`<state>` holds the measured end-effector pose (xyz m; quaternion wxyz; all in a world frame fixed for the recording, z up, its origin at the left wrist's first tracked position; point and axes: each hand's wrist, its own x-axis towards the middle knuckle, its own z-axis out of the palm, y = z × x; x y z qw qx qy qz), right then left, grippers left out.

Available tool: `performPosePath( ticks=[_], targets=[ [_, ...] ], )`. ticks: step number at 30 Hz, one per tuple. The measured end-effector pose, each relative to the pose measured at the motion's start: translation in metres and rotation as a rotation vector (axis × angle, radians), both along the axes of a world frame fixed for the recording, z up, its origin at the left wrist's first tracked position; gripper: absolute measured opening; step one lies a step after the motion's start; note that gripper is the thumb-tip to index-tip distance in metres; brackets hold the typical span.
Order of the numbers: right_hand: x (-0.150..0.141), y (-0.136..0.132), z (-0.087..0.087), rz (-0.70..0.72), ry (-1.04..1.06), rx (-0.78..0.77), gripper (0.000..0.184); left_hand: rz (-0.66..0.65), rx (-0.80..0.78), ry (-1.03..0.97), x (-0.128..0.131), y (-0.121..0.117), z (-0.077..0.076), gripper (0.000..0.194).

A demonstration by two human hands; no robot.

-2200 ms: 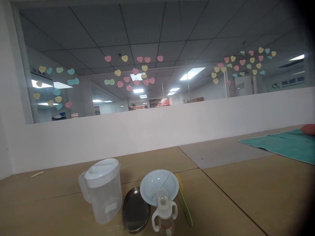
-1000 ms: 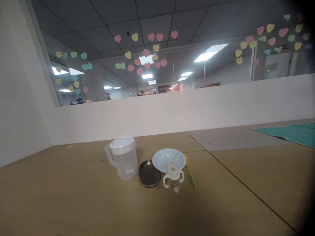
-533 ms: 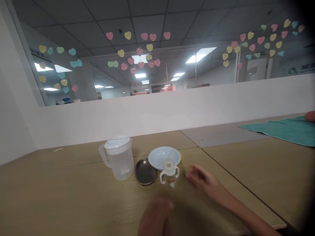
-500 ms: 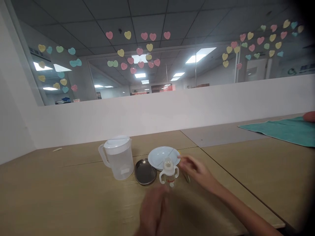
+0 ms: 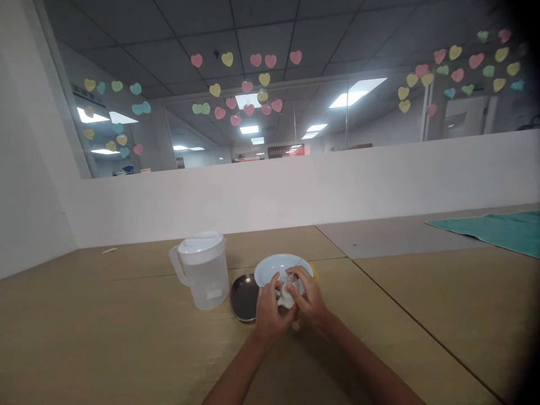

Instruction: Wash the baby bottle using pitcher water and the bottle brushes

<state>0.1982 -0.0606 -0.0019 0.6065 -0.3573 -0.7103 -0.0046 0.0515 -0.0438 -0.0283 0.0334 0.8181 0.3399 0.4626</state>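
Note:
Both of my hands are closed around a baby bottle [image 5: 286,298] with a clear cap and white side handles. My left hand [image 5: 269,312] grips it from the left, near the handle. From the right, my right hand [image 5: 311,302] has its fingers and thumb on the clear cap at the top. Most of the bottle's body is hidden by the hands. Just behind it is a pale blue-white bowl [image 5: 270,265], partly covered by my fingers. To the left lies a dark metal tray [image 5: 243,302], its right side behind my left hand.
A lidded clear plastic pitcher [image 5: 207,278] stands left of the tray. The yellow end of a brush-like tool [image 5: 314,271] shows beside the bowl. A teal towel [image 5: 502,229] lies at the far right. Behind the table [image 5: 126,326] is a low white wall [image 5: 278,194] with a window.
Both hands came in from below and have closed on the baby bottle, which stood untouched before. The view shifted a little, so the reddish object on the towel is out of frame.

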Motion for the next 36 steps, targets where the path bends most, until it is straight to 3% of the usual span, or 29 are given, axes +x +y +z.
performPosePath(
  ticks=[4,9,14,19,24,27,31,36],
  targets=[
    [-0.004,0.000,-0.002,-0.048,-0.123,-0.008,0.039,-0.030,-0.028,0.015,-0.001,0.003,-0.002,0.073],
    [-0.006,0.000,-0.007,-0.122,-0.063,-0.049,0.037,-0.146,-0.011,0.031,-0.002,0.004,-0.007,0.066],
    [-0.005,0.002,-0.008,-0.158,-0.010,-0.085,0.035,-0.174,-0.014,0.049,-0.003,0.002,-0.005,0.067],
    [-0.006,0.002,-0.005,-0.233,-0.090,0.045,0.041,-0.181,-0.029,0.038,0.000,0.002,-0.001,0.067],
    [-0.002,-0.002,-0.004,-0.212,-0.110,0.157,0.046,-0.171,-0.014,0.008,0.003,-0.001,0.002,0.047],
    [0.002,-0.005,-0.001,-0.217,-0.026,0.163,0.047,-0.170,-0.004,0.017,0.003,-0.004,0.006,0.047],
    [0.004,-0.004,0.007,-0.334,0.258,0.127,0.047,-0.177,-0.008,0.031,0.003,-0.008,0.011,0.054],
    [0.015,0.017,0.001,-0.282,0.269,-0.132,0.039,-0.167,-0.005,0.051,0.002,-0.008,0.012,0.055]
  ],
)
